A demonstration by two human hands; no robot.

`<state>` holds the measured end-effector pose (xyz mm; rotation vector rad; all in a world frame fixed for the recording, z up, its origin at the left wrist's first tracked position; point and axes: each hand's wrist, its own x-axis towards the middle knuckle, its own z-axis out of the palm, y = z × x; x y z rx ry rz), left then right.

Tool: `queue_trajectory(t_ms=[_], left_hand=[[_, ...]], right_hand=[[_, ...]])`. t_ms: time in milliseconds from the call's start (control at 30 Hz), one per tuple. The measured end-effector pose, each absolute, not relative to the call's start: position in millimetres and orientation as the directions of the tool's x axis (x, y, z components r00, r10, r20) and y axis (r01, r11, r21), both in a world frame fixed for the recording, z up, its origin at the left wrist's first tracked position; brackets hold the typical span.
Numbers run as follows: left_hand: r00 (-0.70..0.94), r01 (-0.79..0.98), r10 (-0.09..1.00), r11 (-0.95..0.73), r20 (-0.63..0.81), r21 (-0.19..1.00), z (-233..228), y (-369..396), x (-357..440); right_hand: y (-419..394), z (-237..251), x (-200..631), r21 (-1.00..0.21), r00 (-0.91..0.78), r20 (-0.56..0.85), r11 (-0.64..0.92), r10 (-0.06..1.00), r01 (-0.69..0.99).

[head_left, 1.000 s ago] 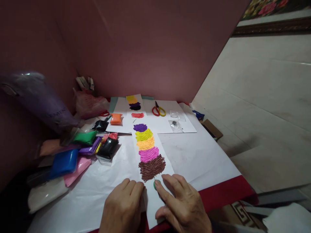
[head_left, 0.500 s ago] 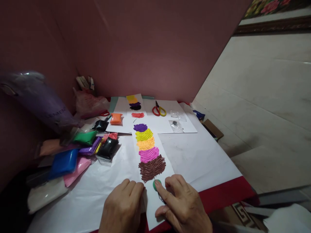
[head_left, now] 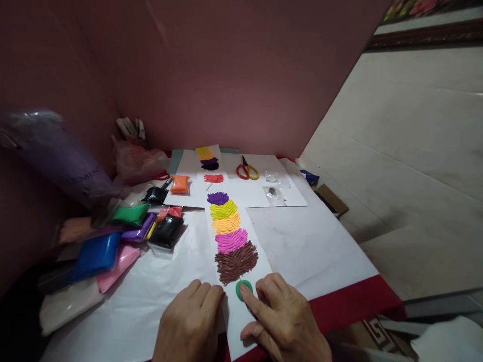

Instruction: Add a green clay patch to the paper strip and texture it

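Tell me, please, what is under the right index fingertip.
A green piece lies there, on the white strip; the part the right hand covers cannot be seen.

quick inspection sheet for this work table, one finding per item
Surface: white covering, red cloth showing at the edge
Job's things: green piece on the paper strip, nearer than the brown strands
Clutter: bagged coloured packs at left, scissors at the back
Hands: right hand touches the green piece; left hand, curled, at the paper strip's left edge
Cables: nothing seen
Surroundings: pinkish wall behind, tiled wall at right
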<state>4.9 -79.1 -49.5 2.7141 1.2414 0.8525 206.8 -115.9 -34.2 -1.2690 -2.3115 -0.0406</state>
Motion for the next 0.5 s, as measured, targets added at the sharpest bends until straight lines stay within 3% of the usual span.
queue_trajectory(t_ms=[500], left_hand=[[0.512, 0.682, 0.705, -0.681, 0.491, 0.266, -43.8, -79.3, 7.6]], right_hand=[[-113.1, -31.6, 206.5, -0.196, -0.455, 0.447, 0.580, 0.771, 0.791]])
